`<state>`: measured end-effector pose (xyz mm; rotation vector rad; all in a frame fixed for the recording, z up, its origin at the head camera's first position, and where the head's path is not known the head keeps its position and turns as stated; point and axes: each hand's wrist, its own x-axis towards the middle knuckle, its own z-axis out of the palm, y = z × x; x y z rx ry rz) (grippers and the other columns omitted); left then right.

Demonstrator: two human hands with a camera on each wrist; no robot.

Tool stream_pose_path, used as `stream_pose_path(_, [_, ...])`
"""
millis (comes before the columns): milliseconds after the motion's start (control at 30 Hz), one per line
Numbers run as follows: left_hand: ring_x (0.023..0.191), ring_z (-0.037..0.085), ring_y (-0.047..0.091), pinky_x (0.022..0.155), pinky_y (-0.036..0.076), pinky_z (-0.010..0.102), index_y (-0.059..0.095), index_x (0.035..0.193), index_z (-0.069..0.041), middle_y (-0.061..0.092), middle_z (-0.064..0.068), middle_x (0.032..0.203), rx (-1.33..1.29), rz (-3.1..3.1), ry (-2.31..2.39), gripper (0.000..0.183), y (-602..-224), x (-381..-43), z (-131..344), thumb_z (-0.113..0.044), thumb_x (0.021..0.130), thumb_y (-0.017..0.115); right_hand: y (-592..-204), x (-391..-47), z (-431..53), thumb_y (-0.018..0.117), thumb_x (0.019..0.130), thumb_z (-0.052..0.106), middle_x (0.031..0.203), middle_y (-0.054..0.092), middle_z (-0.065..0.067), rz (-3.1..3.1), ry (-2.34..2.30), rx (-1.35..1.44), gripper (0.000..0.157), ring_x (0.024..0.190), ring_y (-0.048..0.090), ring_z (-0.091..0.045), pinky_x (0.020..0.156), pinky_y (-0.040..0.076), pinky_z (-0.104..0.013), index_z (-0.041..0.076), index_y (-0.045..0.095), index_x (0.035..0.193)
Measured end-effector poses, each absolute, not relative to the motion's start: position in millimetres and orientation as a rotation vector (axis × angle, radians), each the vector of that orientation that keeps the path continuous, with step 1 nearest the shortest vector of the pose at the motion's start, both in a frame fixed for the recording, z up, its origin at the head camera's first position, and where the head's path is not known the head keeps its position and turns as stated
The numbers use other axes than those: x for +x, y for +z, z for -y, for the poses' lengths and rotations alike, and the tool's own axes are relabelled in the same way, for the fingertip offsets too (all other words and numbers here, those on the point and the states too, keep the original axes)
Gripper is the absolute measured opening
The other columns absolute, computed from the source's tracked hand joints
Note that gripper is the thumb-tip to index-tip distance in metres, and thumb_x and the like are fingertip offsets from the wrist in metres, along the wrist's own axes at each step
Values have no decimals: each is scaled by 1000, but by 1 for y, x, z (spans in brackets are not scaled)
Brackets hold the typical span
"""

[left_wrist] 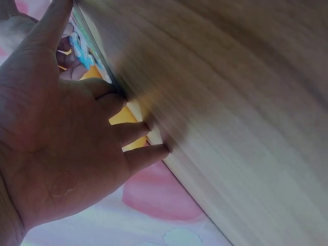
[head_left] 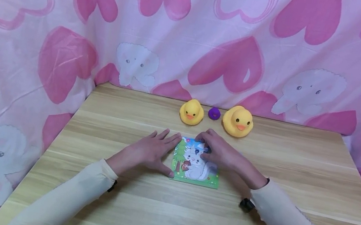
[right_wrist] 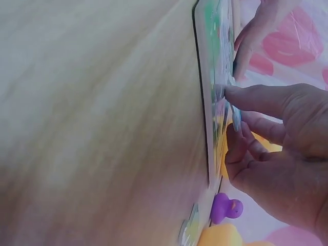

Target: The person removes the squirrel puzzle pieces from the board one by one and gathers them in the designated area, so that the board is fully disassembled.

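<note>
A jigsaw puzzle [head_left: 192,171] with a white cartoon animal, a green tree and blue sky lies flat on the table. My left hand [head_left: 153,151] rests along its left side with the fingers spread, the thumb at the lower left corner; in the left wrist view the palm of that hand [left_wrist: 61,143] faces the camera. Over the upper right of the puzzle, my right hand [head_left: 220,152] pinches a puzzle piece [right_wrist: 236,118] between thumb and fingers. The piece is tilted against the picture, and its print is mostly hidden.
Beyond the puzzle stand a smaller yellow rubber duck [head_left: 192,112], a tiny purple duck [head_left: 214,113] and a larger yellow duck [head_left: 237,121]. A loose puzzle piece [right_wrist: 190,226] lies on the wooden table [head_left: 109,203] beside the puzzle. A pink heart-print curtain [head_left: 185,34] hangs around the table.
</note>
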<state>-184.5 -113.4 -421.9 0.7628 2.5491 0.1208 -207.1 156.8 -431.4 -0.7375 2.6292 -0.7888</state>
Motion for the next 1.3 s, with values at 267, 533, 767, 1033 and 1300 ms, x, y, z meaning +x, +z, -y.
stream_pose_path(267, [168,33,0,135,10,60,6,172,-25,4,-7,181,775,-2557,124,127,-423,-184,115,-82,79,72,-431,-206,-164,85,87,10,120,63,-3,-2686,-798,-767,49,106,61,-19,94,58,-38,13,68,132])
stream_pose_path(533, [168,32,1,136,10,60,7,172,-25,5,-7,181,768,-2561,142,127,-423,-182,116,-81,79,73,-425,-194,-222,82,87,10,118,66,-2,-2731,-837,-706,47,101,62,-19,87,59,-35,16,69,131])
stream_pose_path(767, [168,33,1,135,10,60,7,172,-24,5,-6,181,783,-2562,144,126,-423,-182,117,-81,80,73,-427,-178,-287,84,85,3,116,66,-5,-2801,-820,-596,47,98,63,-19,79,60,-24,12,71,129])
stream_pose_path(1033, [168,32,0,136,9,60,6,172,-25,3,-7,181,780,-2567,143,127,-424,-182,118,-82,80,72,-435,-169,-322,87,84,4,111,65,-7,-2824,-816,-616,47,94,63,-18,75,59,-21,8,71,128])
stream_pose_path(1300, [168,32,1,136,9,60,5,172,-25,4,-7,181,794,-2570,156,128,-426,-182,118,-82,79,72,-437,-171,-332,86,86,5,110,64,-6,-2776,-753,-581,46,94,57,-18,75,55,-20,7,70,129])
